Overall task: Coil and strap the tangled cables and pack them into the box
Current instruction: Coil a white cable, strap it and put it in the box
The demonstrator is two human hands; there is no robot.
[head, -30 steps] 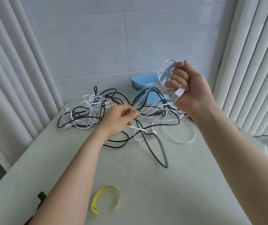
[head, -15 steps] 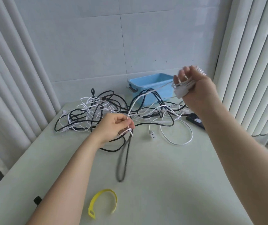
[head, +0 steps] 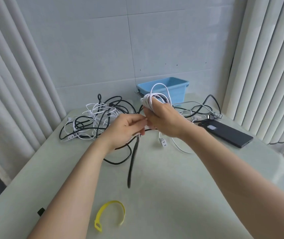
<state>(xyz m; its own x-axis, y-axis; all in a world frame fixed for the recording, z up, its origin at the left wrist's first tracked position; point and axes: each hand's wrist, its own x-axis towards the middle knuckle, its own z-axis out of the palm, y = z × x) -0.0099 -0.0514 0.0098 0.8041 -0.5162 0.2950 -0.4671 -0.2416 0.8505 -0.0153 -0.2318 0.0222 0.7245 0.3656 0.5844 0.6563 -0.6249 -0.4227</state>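
Note:
My right hand (head: 165, 119) grips a coil of white cable (head: 157, 97), whose loops stick up above my fingers in front of the blue box (head: 177, 89). My left hand (head: 127, 128) sits just left of it, touching it, and pinches the loose run of the same white cable. A black cable loop (head: 132, 163) hangs below my left hand onto the table. A tangle of black and white cables (head: 93, 119) lies behind and to the left. A yellow strap (head: 111, 214) lies curled near the front edge.
A black flat device (head: 225, 132) lies on the right of the pale green table (head: 172, 195). A white plug (head: 163, 142) rests under my right wrist. Grey cables (head: 205, 109) trail beside the box. Curtains hang on both sides, and a tiled wall stands behind.
My right hand came down and left from up high, bringing the white coil to my left hand. My left hand rose a little to meet it.

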